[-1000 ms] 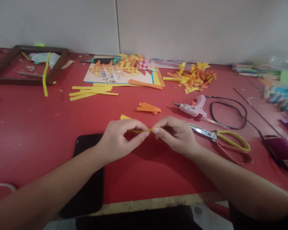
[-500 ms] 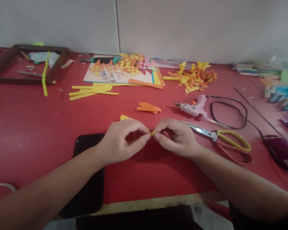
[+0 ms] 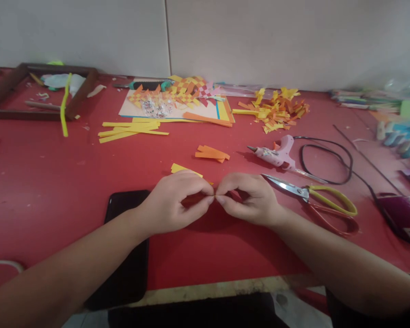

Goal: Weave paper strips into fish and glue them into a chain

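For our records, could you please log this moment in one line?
left hand: pinching paper; right hand: pinching paper; scissors: on table

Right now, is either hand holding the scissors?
No, the scissors lie on the red table, while the left hand and the right hand are pinched close together, fingertips facing.

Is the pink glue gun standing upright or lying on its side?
Lying on its side: the pink glue gun rests flat on the red table, its handle laid along the surface.
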The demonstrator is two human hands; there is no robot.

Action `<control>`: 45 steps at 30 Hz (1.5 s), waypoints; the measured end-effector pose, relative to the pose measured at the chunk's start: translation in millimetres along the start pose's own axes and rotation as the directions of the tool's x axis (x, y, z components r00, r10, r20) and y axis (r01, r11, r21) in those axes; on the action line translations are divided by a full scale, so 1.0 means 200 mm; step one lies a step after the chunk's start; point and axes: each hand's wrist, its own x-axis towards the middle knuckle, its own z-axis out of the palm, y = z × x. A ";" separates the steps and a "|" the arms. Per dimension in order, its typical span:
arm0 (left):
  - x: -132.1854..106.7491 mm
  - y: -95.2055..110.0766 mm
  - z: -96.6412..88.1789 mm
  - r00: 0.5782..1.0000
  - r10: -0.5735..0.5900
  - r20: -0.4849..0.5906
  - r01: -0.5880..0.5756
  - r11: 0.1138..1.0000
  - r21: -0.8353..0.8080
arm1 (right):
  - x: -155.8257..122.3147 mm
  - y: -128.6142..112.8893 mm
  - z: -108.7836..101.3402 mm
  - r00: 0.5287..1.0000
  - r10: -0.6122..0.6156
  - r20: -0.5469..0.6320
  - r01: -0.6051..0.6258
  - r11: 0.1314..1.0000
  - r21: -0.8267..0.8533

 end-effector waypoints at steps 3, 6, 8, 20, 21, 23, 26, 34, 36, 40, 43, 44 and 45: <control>0.00 0.00 -0.01 1.000 0.011 -0.008 -0.011 0.999 -0.031 | 0.00 0.00 0.00 0.999 0.026 -0.022 -0.026 1.000 0.013; 0.00 0.00 -0.02 0.991 -0.089 -0.101 0.077 0.990 -0.122 | -0.01 0.00 -0.01 0.996 0.074 -0.057 -0.072 0.997 0.038; 0.00 0.00 -0.02 0.968 -0.198 -0.155 0.163 0.964 -0.211 | -0.02 0.01 -0.01 0.988 0.131 -0.079 -0.125 0.989 0.074; 0.03 -0.10 0.00 0.753 -0.621 -0.220 0.351 0.661 -0.663 | -0.03 0.03 0.03 0.959 0.259 -0.112 -0.209 0.919 0.333; 0.04 -0.10 -0.01 0.748 -0.624 -0.226 0.355 0.664 -0.658 | -0.03 0.03 0.03 0.957 0.264 -0.117 -0.210 0.914 0.347; 0.04 -0.10 -0.01 0.749 -0.622 -0.231 0.372 0.682 -0.629 | -0.03 0.05 0.04 0.953 0.268 -0.140 -0.207 0.915 0.346; 0.04 -0.11 -0.02 0.755 -0.618 -0.220 0.385 0.689 -0.614 | -0.02 0.08 0.04 0.939 0.294 -0.177 -0.243 0.934 0.260; 0.06 -0.16 -0.01 0.732 -0.659 -0.172 0.356 0.585 -0.729 | -0.01 0.11 0.03 0.981 0.192 0.027 -0.175 0.937 -0.302; 0.06 -0.16 -0.01 0.739 -0.656 -0.156 0.357 0.577 -0.734 | 0.00 0.12 0.03 0.986 0.147 0.078 -0.113 0.935 -0.337; 0.06 -0.14 -0.01 0.766 -0.640 -0.066 0.400 0.554 -0.731 | 0.00 0.13 0.03 0.990 0.094 0.108 -0.055 0.947 -0.317; 0.06 -0.12 -0.01 0.769 -0.639 -0.033 0.431 0.555 -0.712 | 0.01 0.11 0.02 0.994 0.078 0.080 -0.056 0.969 -0.242; 0.06 -0.12 -0.01 0.766 -0.642 -0.033 0.437 0.557 -0.707 | 0.01 0.10 0.01 0.995 0.078 0.068 -0.063 0.978 -0.200; 0.06 -0.12 -0.01 0.763 -0.645 -0.033 0.441 0.558 -0.702 | 0.01 0.09 0.01 0.995 0.079 0.058 -0.069 0.986 -0.150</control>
